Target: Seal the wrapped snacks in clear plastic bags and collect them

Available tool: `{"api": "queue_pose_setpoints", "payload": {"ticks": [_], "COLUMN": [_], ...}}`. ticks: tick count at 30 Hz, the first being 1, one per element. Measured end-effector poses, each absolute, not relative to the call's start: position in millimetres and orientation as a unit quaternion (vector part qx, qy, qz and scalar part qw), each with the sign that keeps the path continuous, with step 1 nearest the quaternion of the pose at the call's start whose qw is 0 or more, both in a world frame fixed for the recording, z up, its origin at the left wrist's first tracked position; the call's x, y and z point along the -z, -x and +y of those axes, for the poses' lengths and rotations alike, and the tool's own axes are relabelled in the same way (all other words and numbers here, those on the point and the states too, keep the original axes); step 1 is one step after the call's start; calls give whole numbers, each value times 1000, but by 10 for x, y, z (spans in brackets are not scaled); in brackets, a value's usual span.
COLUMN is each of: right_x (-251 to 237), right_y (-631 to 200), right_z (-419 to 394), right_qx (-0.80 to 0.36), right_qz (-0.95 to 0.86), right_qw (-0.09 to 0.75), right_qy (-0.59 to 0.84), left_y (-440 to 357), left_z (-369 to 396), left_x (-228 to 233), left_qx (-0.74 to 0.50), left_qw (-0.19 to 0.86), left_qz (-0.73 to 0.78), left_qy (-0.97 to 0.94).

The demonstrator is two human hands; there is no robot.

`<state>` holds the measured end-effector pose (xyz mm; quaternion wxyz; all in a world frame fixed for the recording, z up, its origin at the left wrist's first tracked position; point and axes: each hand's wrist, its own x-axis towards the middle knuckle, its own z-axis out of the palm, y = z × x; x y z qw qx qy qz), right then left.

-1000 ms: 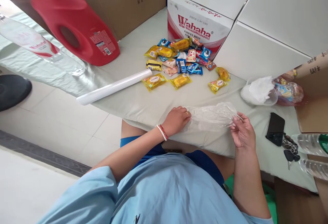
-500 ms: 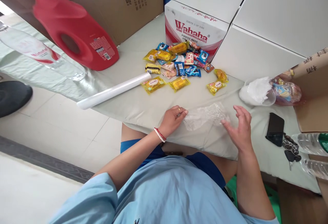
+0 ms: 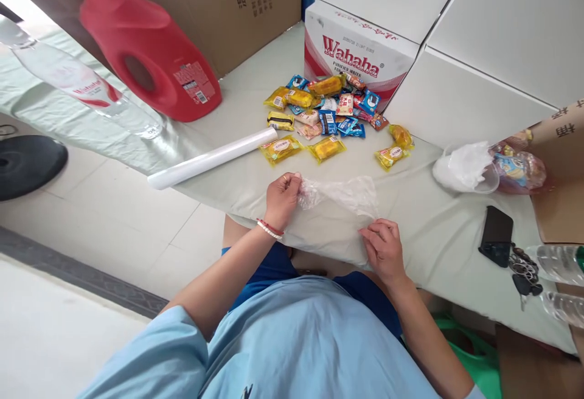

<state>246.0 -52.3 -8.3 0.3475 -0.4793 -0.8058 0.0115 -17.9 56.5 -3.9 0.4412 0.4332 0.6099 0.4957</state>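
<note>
My left hand (image 3: 283,198) is closed, pinching one bunched end of a clear plastic bag (image 3: 349,193) between thumb and fingers. The bag stretches to the right, thin and crinkled, just above the pale green cloth. At its lower right corner is my right hand (image 3: 384,250), fingers curled and drawn together; what they grip there is too fine to make out. Beyond the bag lie yellow-wrapped snacks (image 3: 326,148), with a pile of small wrapped snacks (image 3: 327,120) in blue, yellow and red packets behind them.
Left of the snacks are a white roll (image 3: 212,159), a red jug (image 3: 155,58) and a lying water bottle (image 3: 91,89). A Wahaha carton (image 3: 356,46) stands behind. Rightward are a plastic cup with white contents (image 3: 465,168), a phone (image 3: 496,235) and keys (image 3: 524,280).
My left hand has moved left and slightly up with the bag's end. My right hand has come left and down, its spread fingers now curled. The view has shifted slightly.
</note>
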Motion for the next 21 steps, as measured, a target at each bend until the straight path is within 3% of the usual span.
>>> {"api": "queue_pose_setpoints", "payload": {"ticks": [8, 15, 21], "right_x": [-205, -30, 161], "right_y": [-1968, -2173, -2378], "right_z": [-207, -362, -699], "right_qx": [94, 55, 15], "right_qz": [-790, -804, -792], "right_qw": [361, 371, 355], "right_qy": [487, 460, 496], "left_y": [-59, 158, 405], "left_z": [262, 397, 421], "left_x": [-80, -7, 51], "left_qx": [-456, -526, -542], "left_qw": [403, 504, 457], "left_qz": [544, 576, 627], "left_qy": [-578, -370, -323]}}
